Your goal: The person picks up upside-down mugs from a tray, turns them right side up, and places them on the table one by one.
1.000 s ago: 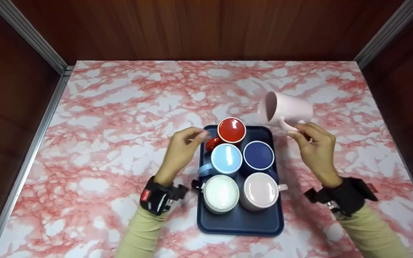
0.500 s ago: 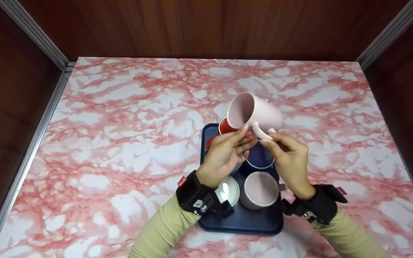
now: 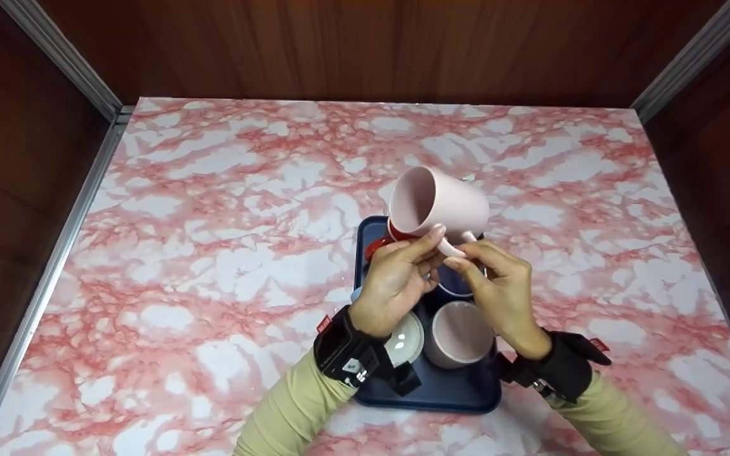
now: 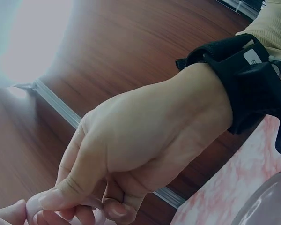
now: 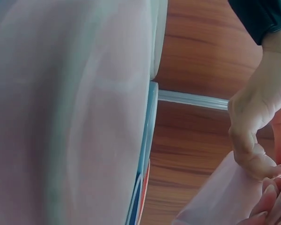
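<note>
Clearly, the red-and-white marbled tabletop (image 3: pixel 213 240) stretches wide on either side of the navy tray (image 3: pixel 431 399), reaching wooden panels (image 3: pixel 365 50) at the far edge and both sides. Above the tray's far end, a pale pink mug (image 3: pixel 463 202) lies tipped on its side in the air, mouth toward the person's left. Left hand (image 3: pixel 390 291) and right hand (image 3: pixel 507 294) both pinch its handle between thumb and curled fingers. Six mugs show altogether: that one, plus five on the tray, namely one white mug (image 3: pixel 407 342), one second pink mug (image 3: pixel 444 354), one dark blue mug (image 3: pixel 455 284), one red mug (image 3: pixel 376 247) and one light blue mug (image 3: pixel 355 294), the last mostly hidden.
</note>
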Action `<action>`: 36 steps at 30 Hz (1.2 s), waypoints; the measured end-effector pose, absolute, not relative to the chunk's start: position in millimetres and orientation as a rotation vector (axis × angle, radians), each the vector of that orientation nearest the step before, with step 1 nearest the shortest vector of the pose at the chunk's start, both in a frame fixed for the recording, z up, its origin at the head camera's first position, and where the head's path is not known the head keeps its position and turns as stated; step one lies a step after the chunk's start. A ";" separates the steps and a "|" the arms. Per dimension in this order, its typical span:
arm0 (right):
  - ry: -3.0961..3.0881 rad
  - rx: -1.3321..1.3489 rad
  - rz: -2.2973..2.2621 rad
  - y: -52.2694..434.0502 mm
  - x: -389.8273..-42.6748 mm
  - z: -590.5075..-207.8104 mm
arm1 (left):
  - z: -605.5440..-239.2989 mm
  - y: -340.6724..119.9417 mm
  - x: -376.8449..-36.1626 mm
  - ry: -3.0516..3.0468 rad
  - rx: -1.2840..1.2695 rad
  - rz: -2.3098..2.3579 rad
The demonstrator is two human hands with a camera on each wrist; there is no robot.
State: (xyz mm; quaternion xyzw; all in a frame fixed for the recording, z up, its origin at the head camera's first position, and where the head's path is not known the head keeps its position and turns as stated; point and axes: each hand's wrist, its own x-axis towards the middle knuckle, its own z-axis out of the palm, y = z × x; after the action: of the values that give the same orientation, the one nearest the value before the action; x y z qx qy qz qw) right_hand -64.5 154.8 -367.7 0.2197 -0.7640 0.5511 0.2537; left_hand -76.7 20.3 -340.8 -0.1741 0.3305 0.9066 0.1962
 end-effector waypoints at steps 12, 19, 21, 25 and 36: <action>-2.121 0.756 1.269 149.8 -64.7 -370.9 | -332.1 10.4 -76.5 0.972 -0.448 2.591; -2.123 0.783 1.218 166.5 -72.6 -357.5 | -328.7 -11.5 -84.2 1.030 -0.531 2.658; -2.140 0.756 1.190 177.2 -77.2 -354.5 | -326.3 -22.3 -86.9 1.060 -0.574 2.689; -2.214 0.680 1.135 202.0 -87.1 -354.2 | -325.1 -47.9 -95.7 1.150 -0.591 2.747; -2.447 0.502 1.053 247.2 -106.5 -367.4 | -373.4 -102.0 -139.4 1.771 -0.663 2.601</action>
State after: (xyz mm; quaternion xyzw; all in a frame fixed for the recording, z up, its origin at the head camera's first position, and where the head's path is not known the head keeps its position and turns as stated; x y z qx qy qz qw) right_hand -106.5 247.2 -367.4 0.1808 -0.8820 0.3793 0.2136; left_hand -139.4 -102.0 -373.4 -0.2061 0.5503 0.8082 -0.0373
